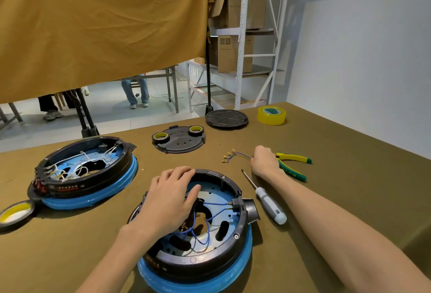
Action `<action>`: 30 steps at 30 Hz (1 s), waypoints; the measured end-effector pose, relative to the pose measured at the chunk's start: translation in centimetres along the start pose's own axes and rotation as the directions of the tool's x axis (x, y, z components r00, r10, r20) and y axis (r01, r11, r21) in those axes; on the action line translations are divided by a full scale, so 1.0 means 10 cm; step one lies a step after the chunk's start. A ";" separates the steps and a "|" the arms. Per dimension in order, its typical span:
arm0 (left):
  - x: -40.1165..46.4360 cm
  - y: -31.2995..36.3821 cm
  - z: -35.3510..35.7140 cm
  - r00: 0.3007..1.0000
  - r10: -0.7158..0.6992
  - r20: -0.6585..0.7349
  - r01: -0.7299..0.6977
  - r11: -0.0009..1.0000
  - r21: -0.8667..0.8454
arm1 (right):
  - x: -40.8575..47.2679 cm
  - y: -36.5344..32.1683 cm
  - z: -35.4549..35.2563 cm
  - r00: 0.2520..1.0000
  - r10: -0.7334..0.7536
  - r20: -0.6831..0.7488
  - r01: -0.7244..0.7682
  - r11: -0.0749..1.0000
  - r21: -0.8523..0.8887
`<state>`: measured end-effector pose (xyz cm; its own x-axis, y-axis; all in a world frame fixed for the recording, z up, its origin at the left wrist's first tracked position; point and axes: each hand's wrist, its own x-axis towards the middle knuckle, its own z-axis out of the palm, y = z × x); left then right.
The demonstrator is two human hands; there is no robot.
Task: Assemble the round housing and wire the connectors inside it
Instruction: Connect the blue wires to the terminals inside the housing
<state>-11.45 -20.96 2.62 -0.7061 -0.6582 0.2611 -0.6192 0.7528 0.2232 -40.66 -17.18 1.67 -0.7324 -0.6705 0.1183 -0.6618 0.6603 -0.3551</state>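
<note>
Looking down from your head camera, you have the round housing (198,234) at 6 o'clock on the table (338,176), black ring on a blue base, open side up. Your left hand (170,195) lies flat over its rim at 10 o'clock of the ring; the grip is released, fingers straight, the thumb pointing into the inside. Blue wires (203,229) loop inside the housing, and two of them go to a connector block (235,205) at 3 o'clock of the ring.

Your right hand (264,160) is at 2 o'clock from the housing, with the grip clenched around a loose blue wire bundle (233,155) with brass terminals, which spreads on the table to the left of the fist. Just beside this hand, at 3 o'clock, are yellow-green pliers (292,164). A screwdriver (268,200) lies between your right forearm and the housing.

At 9 o'clock stands a second housing (86,171) with white wires. At 12 o'clock are a black plate (179,142) carrying two tape rolls, a black lid (226,118) and a yellow tape roll (271,115).
</note>
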 end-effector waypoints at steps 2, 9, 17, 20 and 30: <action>0.00 0.00 0.00 1.000 0.008 -0.001 -0.008 1.000 0.013 | -0.02 -0.01 -0.03 1.000 0.012 -0.020 -0.010 0.996 0.085; 0.01 -0.01 0.03 1.000 0.011 -0.005 -0.010 0.999 0.037 | -0.23 -0.01 -0.21 0.990 -0.107 -0.090 0.135 0.907 0.398; 0.01 -0.02 0.04 1.000 0.017 0.007 -0.018 0.997 0.078 | -0.34 0.02 -0.56 0.988 -0.142 0.068 0.014 0.513 0.858; 0.01 -0.02 0.04 1.000 0.016 0.009 -0.016 0.997 0.074 | -0.32 0.05 -0.63 0.981 -0.147 0.123 -0.042 0.460 0.887; 0.01 -0.05 -0.06 1.000 -0.010 -0.002 0.010 0.999 0.051 | -0.40 0.08 -0.58 0.974 -0.098 0.205 -0.153 0.384 0.911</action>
<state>-11.00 -21.38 3.08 -0.6994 -0.6654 0.2609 -0.6428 0.7452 0.1774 -39.14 -11.99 6.32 -0.6160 -0.7867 -0.0399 0.0036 0.0479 -0.9988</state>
